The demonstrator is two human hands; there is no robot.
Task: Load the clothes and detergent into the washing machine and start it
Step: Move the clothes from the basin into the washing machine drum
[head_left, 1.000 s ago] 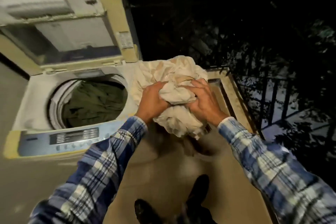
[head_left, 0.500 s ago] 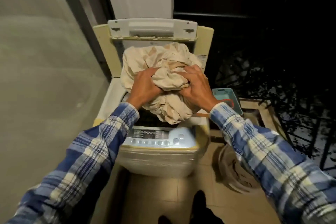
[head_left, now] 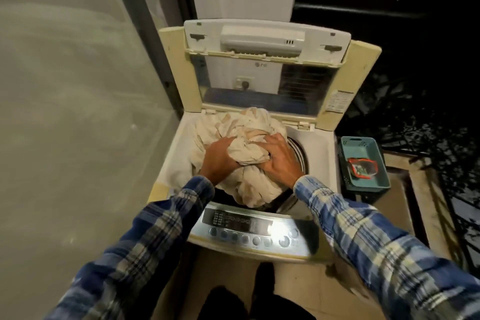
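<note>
On my feed both hands are on the bundle of cream cloth (head_left: 249,122), which sits on top of the washing machine (head_left: 176,153), over the round drum opening (head_left: 298,153) and partly down in it. The left hand (head_left: 220,157) grips the bundle's left side, fingers curled close together into the fabric with a wad bunched against the palm. The right hand (head_left: 279,157) grips the right side, fingers slightly spread, their tips buried in the folds. Between the two hands a twisted knot of cloth is squeezed up.

The bundle is a rumpled lump with no clear front. I read its long axis as running from the back of the machine toward me. The far end is heaped just below the hinge of the lid (head_left: 265,41). The near end sags into the dark of the opening, just behind the control panel (head_left: 249,228). On the left some cloth spills over the white rim. On the right a strip of the drum's ribbed wall shows.

The lid stands upright at the far side, its inner face toward me, and the panel with its row of round buttons is nearest me. Just beside the machine on the right sits a teal basket (head_left: 345,163) holding a small packet with a red edge (head_left: 362,167). What the packet contains I cannot tell. Plaid sleeves (head_left: 145,241) cover both arms to the wrists.
</note>
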